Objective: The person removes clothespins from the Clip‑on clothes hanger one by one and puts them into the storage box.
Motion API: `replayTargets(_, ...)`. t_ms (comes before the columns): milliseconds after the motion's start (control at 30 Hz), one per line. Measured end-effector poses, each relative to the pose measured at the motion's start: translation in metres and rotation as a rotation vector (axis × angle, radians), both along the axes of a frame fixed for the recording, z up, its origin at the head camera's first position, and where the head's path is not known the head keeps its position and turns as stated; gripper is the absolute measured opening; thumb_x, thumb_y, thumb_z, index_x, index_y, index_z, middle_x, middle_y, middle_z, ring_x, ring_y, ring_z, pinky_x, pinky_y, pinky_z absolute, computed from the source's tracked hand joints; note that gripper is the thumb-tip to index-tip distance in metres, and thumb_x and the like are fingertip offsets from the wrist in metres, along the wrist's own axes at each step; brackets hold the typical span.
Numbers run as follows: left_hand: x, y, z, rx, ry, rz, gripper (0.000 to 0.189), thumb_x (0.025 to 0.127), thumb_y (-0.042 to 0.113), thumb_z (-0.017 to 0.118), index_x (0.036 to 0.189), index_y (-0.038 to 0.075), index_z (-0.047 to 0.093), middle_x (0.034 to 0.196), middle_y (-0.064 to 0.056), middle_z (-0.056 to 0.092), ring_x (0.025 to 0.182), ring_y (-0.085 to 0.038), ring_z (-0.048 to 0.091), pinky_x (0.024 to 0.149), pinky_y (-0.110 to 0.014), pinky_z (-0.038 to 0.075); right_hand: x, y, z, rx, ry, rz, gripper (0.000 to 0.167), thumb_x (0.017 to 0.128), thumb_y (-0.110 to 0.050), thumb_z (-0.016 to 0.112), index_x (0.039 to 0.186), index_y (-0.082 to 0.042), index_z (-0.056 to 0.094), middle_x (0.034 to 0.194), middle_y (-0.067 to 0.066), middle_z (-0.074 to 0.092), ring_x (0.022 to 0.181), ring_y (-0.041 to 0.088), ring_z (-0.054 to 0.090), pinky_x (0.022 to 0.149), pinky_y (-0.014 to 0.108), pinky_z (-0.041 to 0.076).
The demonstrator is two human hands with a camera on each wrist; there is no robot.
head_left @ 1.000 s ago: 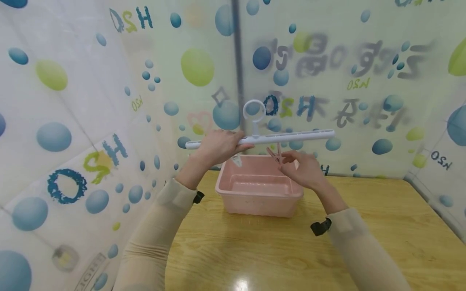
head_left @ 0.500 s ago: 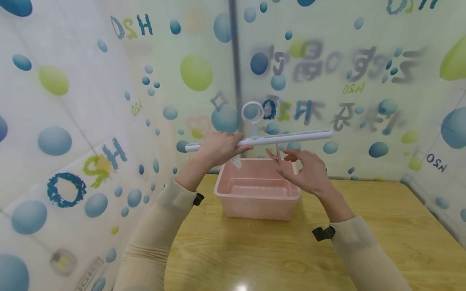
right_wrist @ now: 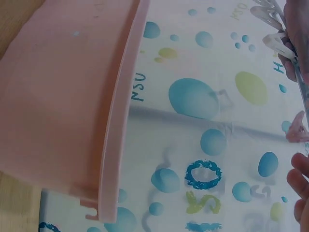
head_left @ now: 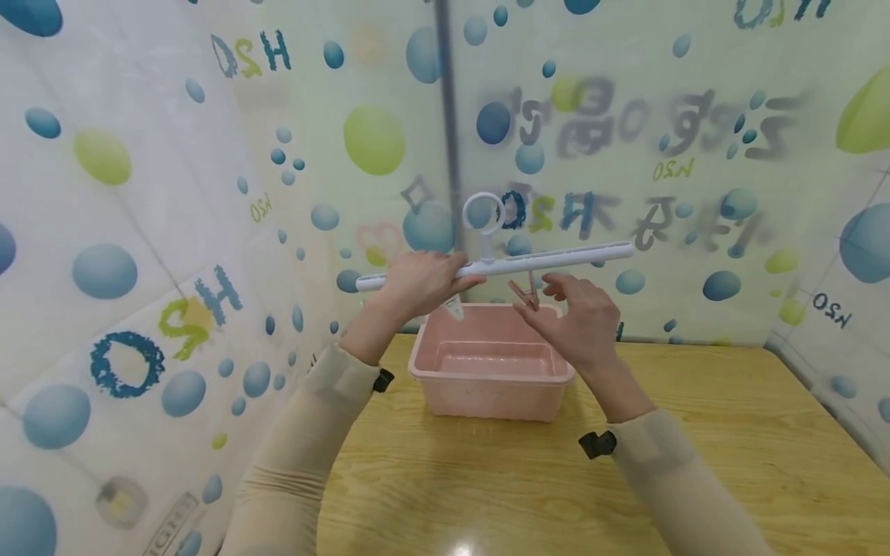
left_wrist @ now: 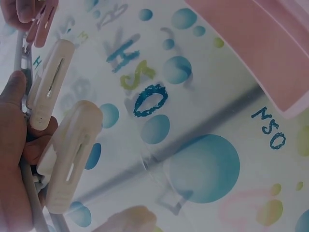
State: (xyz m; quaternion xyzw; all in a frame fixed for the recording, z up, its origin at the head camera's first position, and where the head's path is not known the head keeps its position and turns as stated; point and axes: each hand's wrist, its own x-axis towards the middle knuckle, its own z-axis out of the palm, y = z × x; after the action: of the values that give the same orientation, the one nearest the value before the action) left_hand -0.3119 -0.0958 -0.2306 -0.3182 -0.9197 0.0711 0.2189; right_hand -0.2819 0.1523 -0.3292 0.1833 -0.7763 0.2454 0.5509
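Note:
My left hand (head_left: 424,282) grips the white bar of a clip hanger (head_left: 556,259), left of its round hook, and holds it above the pink basin. The bar slopes up slightly to the right. A pink clip (head_left: 531,295) hangs under the bar. Beside it is my right hand (head_left: 580,316), fingers loosely bent and spread, thumb near the clip's lower end; whether the thumb touches it I cannot tell. In the right wrist view the visible fingers (right_wrist: 300,181) are apart from the clip. White clips (left_wrist: 70,157) hang by my left hand in the left wrist view.
The pink basin (head_left: 494,398) stands on a wooden table (head_left: 556,486) below the hanger. Behind and to the left hangs a curtain (head_left: 375,139) printed with blue and green dots. Black straps (head_left: 598,444) are around both wrists.
My right hand has shifted a little; its thumb now lies farther left, under the pink clip, and its fingers are higher. My left hand keeps the hanger almost still.

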Motion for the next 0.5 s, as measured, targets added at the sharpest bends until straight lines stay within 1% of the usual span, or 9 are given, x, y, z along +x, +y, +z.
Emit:
replayTargets(167,-0.001,0.0,-0.001,-0.005,0.006,0.012,0.049,0.1,0.064,0.04,0.092,0.018,0.055,0.068,0.0,0.053,0.058,-0.018,0.054,0.05,-0.033,0.04,-0.005,-0.008,-0.003,-0.042,0.014,-0.038,0.058,0.066,-0.047,0.089,0.106,-0.008,0.073,0.081,0.01,0.075,0.069,0.027,0.069,0.053,0.038,0.045)
replayTargets(267,-0.001,0.002,-0.001,-0.006,0.012,0.008,0.049,0.1,0.064,0.04,0.091,0.018,0.055,0.067,0.001,0.053,0.057,-0.018,0.054,0.05,-0.033,0.04,-0.008,-0.011,-0.006,-0.061,0.022,-0.057,0.059,0.065,-0.048,0.089,0.107,-0.009,0.072,0.081,0.009,0.074,0.07,0.027,0.069,0.051,0.037,0.044)
replayTargets(367,-0.001,0.003,-0.001,-0.007,0.02,0.0,0.049,0.1,0.064,0.04,0.091,0.018,0.055,0.066,0.001,0.052,0.056,-0.018,0.054,0.049,-0.033,0.04,-0.01,-0.013,-0.007,-0.073,0.022,-0.086,0.059,0.067,-0.05,0.088,0.108,-0.01,0.071,0.082,0.01,0.074,0.071,0.026,0.068,0.05,0.037,0.044)
replayTargets(500,-0.001,0.004,0.001,-0.007,0.023,0.003,0.049,0.1,0.063,0.04,0.091,0.017,0.055,0.066,0.0,0.052,0.056,-0.018,0.053,0.049,-0.032,0.039,-0.014,-0.017,-0.006,-0.094,0.023,-0.101,0.057,0.07,-0.05,0.087,0.107,-0.01,0.07,0.081,0.009,0.073,0.07,0.026,0.068,0.05,0.035,0.042)
